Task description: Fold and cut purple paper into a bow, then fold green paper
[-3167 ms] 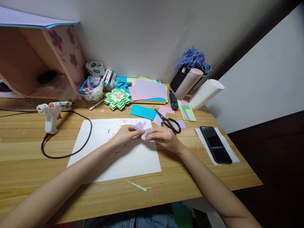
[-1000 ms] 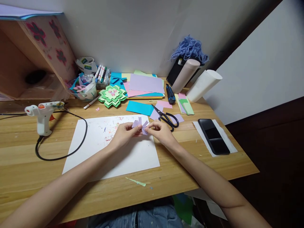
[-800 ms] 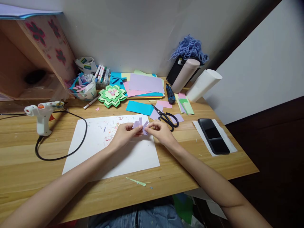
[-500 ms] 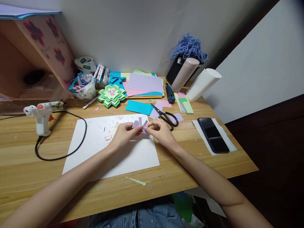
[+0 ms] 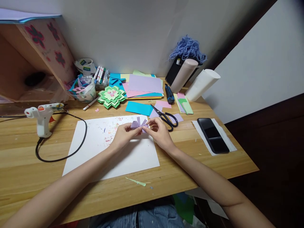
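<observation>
A small purple paper piece [image 5: 138, 122], cut into petal-like strips, is held above the white sheet [image 5: 133, 155]. My left hand [image 5: 124, 135] pinches it from the left, thumb on top. From the right, my right hand [image 5: 160, 133] closes thumb and fingers on its other side. Both thumbs nearly meet at its middle, and the fingertips cover part of it. Just beyond my right hand lie black-handled scissors [image 5: 169, 119], resting partly on purple paper scraps. A blue paper rectangle [image 5: 138, 108] lies behind the hands.
At the left stands a white glue gun [image 5: 44, 118] with its black cord looping onto the sheet. A layered green paper flower [image 5: 112, 97], stacked coloured paper [image 5: 145, 83] and a utility knife [image 5: 169, 94] are at the back. A phone [image 5: 213, 135] lies right.
My right hand's fingers have drawn in closer around the purple paper, which has turned slightly. The other things on the table stay where they were.
</observation>
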`<state>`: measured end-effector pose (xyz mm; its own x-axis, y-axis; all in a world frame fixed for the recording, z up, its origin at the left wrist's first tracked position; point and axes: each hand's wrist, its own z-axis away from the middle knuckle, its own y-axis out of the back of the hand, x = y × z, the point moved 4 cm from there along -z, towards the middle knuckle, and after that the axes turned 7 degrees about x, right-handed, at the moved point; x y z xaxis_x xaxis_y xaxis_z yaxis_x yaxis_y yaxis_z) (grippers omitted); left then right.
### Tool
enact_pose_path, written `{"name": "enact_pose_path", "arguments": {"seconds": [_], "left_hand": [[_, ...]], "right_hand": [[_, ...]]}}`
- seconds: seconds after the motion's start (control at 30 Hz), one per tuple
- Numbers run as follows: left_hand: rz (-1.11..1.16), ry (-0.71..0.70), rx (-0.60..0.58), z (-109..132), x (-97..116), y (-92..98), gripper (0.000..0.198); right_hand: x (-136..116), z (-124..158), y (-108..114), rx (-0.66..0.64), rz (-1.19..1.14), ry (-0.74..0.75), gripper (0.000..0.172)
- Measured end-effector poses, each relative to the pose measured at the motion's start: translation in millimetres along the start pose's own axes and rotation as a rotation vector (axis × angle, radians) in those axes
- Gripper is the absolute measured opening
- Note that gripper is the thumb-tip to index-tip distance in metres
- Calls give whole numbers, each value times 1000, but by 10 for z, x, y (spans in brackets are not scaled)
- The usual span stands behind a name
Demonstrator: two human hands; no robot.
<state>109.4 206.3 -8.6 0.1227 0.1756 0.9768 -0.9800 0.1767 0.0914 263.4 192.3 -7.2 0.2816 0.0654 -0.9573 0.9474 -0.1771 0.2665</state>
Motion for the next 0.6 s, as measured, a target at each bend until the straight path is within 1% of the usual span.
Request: {"name": "enact_pose_path", "arguments": {"seconds": [0.07, 0.1, 0.13, 0.2, 0.23, 0.3, 0.37, 0.5, 0.6], "left_hand": [[26, 1, 22, -5, -8, 6, 27], [38, -6, 35, -6, -11, 10, 27], [44, -15, 46, -5, -12, 13, 26], [41, -31, 63, 2, -11, 16, 26], [41, -35, 66, 9, -8, 14, 26], [38, -29, 58, 23, -1, 6, 28], [26, -17, 40, 32, 4, -3, 30], [63, 14, -21, 20, -2, -13, 32], [86, 16, -39, -2, 13, -1, 32]], "right_hand": [[56, 2, -23, 20, -142, -122, 37], [72, 4, -39, 7, -203, -185, 41], [74, 5, -60, -30, -249, -234, 42], [44, 10, -101, -150, -290, -275, 35], [20, 11, -111, -200, -295, -268, 32], [-20, 6, -101, -229, -285, -220, 27], [-25, -1, -73, -198, -258, -192, 25], [20, -11, -34, -130, -192, -199, 23], [31, -15, -27, -119, -188, -198, 22]]}}
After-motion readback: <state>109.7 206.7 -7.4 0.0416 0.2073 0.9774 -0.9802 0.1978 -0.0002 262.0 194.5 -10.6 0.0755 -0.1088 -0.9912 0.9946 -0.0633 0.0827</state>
